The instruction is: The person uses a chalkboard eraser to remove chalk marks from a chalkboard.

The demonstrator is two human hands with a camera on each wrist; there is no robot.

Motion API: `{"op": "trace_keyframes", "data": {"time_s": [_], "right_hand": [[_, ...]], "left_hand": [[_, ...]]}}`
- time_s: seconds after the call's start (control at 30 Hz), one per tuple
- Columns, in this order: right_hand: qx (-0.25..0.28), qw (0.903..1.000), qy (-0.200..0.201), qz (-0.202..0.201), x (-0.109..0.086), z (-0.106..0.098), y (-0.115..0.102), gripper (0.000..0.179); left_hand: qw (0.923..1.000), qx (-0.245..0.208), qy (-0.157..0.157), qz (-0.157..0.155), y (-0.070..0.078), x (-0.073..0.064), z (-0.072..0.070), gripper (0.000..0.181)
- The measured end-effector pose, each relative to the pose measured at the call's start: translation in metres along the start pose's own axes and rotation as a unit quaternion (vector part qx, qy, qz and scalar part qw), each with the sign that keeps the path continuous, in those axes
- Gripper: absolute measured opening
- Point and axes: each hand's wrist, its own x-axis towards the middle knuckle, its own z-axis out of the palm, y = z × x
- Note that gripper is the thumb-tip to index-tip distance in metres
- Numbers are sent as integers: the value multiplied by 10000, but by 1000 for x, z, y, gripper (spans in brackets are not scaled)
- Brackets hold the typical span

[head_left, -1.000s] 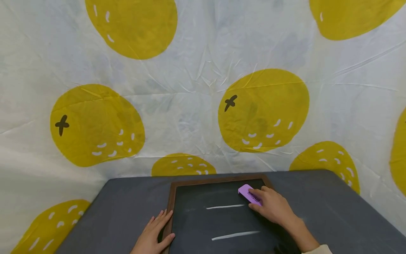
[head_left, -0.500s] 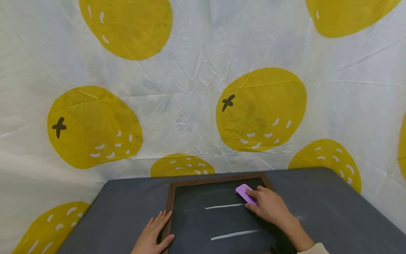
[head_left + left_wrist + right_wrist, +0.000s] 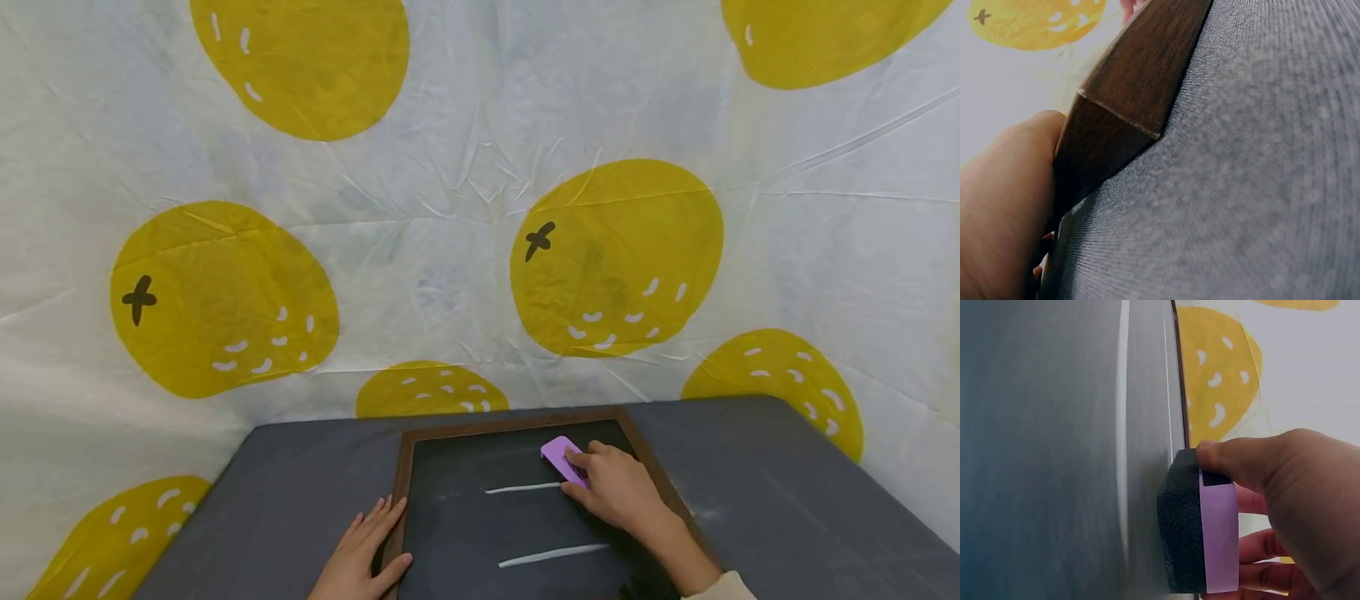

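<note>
Fingers (image 3: pixel 578 459) of the right hand (image 3: pixel 617 490) gripped the eraser (image 3: pixel 557 450) at the right end of the upper line (image 3: pixel 522 488), beyond the lower line (image 3: pixel 551 556). The left hand (image 3: pixel 360 552), straight-fingered, rested against the board (image 3: pixel 465 525), which lay on the surface (image 3: pixel 315 475).

Left hand (image 3: pixel 360 554): you show 1.
Right hand (image 3: pixel 615 490): you show 1, making your total 2.
Purple eraser (image 3: pixel 561 456): you have 1.
Blackboard (image 3: pixel 465 527): you have 1, with 1 wooden frame (image 3: pixel 517 423).
Chalk lines (image 3: pixel 555 555): you can count 2.
Pale sleeve (image 3: pixel 726 587): you show 1.
Table (image 3: pixel 315 492): you have 1.
Yellow rounds (image 3: pixel 617 258): you face at least 7 in the head view.
Dark crosses (image 3: pixel 539 242): you face 2 there.
</note>
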Motion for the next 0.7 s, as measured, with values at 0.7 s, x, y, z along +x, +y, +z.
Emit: {"op": "trace_keyframes", "data": {"time_s": [0.7], "right_hand": [[-82, 9981, 296, -543, 5, 10, -44, 34]], "left_hand": [[9999, 115, 72, 85, -3, -6, 1, 69]]}}
